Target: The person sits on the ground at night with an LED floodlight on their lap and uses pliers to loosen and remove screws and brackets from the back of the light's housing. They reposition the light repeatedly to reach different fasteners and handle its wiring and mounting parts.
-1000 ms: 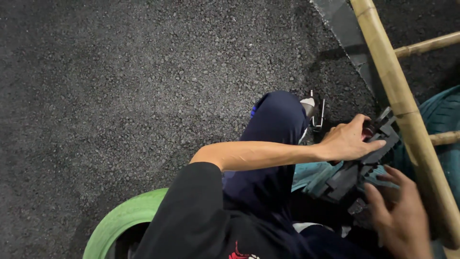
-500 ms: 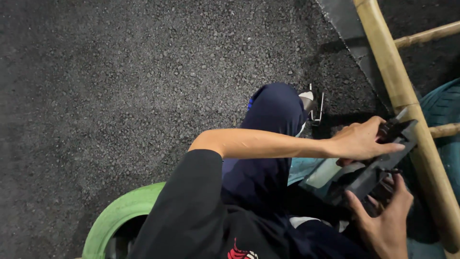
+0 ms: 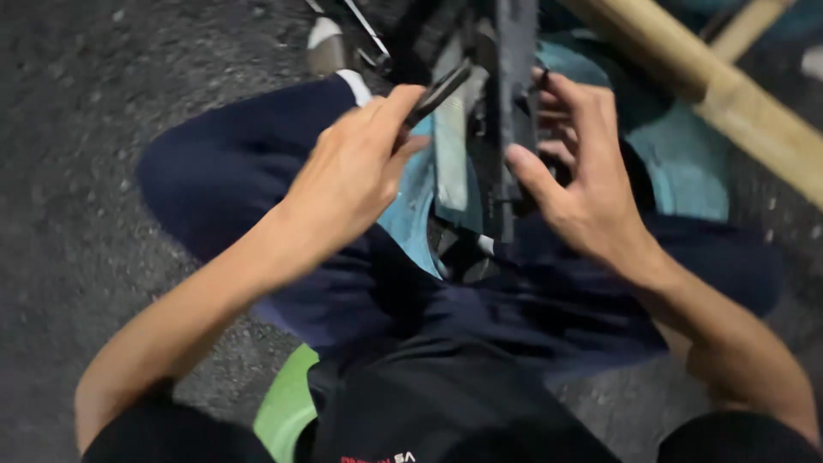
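Hands working a dark flat part above the lap.

Left hand [image 3: 356, 176] pinches a thin black strip [image 3: 439, 90] between thumb and forefinger at eleven o'clock of centre; right hand [image 3: 583, 176] has its fingers [image 3: 525, 167] wrapped around a dark upright slab [image 3: 513, 94] at one o'clock. Bamboo pole [image 3: 729, 94] slants at two o'clock; green rim [image 3: 287, 403] lies at six o'clock on asphalt ground [image 3: 103, 129].
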